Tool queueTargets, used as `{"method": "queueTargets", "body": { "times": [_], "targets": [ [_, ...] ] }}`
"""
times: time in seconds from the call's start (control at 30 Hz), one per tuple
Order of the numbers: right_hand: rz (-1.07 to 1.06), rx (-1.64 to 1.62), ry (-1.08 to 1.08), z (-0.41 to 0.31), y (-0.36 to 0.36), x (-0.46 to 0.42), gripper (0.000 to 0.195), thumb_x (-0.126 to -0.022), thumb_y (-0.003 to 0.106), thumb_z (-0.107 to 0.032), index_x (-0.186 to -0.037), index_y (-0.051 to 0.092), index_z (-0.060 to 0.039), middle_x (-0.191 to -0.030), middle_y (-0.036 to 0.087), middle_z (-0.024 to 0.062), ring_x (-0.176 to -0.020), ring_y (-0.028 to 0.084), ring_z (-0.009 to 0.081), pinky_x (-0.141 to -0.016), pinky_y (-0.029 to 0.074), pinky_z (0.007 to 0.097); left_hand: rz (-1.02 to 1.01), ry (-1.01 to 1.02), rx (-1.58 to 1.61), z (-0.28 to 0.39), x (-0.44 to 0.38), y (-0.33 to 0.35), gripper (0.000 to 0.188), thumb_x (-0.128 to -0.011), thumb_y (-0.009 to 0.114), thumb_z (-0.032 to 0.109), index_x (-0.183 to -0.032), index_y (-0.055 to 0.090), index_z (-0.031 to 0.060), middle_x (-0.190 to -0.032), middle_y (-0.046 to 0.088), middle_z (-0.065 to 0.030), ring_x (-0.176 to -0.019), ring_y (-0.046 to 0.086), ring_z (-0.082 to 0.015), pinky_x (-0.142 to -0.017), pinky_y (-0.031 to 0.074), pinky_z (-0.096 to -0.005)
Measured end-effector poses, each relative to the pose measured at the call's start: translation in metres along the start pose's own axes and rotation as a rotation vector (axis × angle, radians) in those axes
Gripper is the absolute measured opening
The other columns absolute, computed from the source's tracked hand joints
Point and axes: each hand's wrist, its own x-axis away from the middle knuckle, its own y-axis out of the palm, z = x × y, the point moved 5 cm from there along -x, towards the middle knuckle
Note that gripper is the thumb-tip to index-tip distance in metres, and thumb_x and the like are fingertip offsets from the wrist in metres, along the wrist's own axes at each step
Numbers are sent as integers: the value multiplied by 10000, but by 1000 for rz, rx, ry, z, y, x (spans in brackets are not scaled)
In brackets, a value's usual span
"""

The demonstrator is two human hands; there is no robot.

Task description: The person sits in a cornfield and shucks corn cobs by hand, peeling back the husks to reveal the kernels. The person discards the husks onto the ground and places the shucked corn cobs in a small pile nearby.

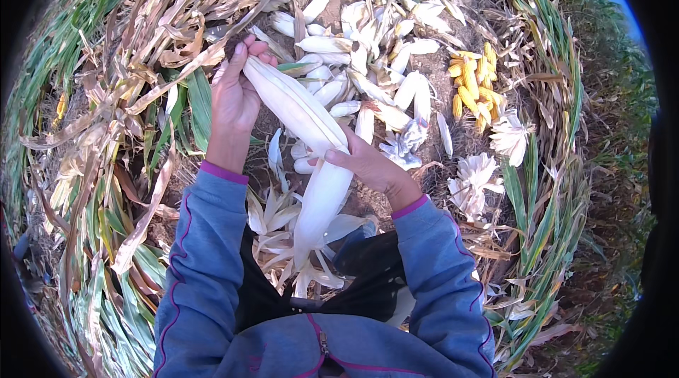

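Observation:
An ear of corn in its pale husk [294, 102] lies slantwise between my two hands. At its upper left end, beside a tuft of dark silk, the fingers of my left hand [236, 86] pinch the tip. My right hand [371, 163] grips the lower end, its thumb pressed on the husk. From that thumb a broad, peeled-back husk leaf [323, 203] hangs down towards my lap. No kernels show on this ear. Loose husks [276, 213] lie on the ground between my legs.
Many unhusked ears [326, 45] are heaped ahead. Bare yellow cobs [472, 81] form a pile at the right, near empty husks [475, 184]. A grey-white glove [406, 142] rests beside the heap. Cut corn stalks [127, 229] line the left side, more stalks [551, 229] the right.

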Motion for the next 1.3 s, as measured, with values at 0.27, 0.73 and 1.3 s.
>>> {"method": "queueTargets", "body": {
  "times": [0.27,0.73,1.3],
  "targets": [
    [261,-36,-70,-6,-7,2,684,-709,693,-72,-1285,331,-1,-1059,543,104,-891,574,161,-771,480,294,93,-218,-276,-85,50,13,558,-812,655,208,-1247,332,75,-1109,494,-77,-1004,541,-221,-914,432,-408],
    [225,1086,-339,-11,14,13,269,-810,511,-57,-1078,525,-30,-754,595,74,-679,595,198,-587,480,319,169,-398,-151,-73,32,13,509,-796,649,370,-1075,420,11,-820,569,-180,-699,603,-294,-665,536,-419],
    [1621,-254,-293,140,-230,358,313,-931,425,-365,-1161,493,-164,-975,532,31,-822,589,147,-528,460,288,241,-458,-177,-52,4,-55,375,-827,625,211,-1118,476,28,-1008,534,-154,-896,536,-285,-824,492,-413]
  ]
}}
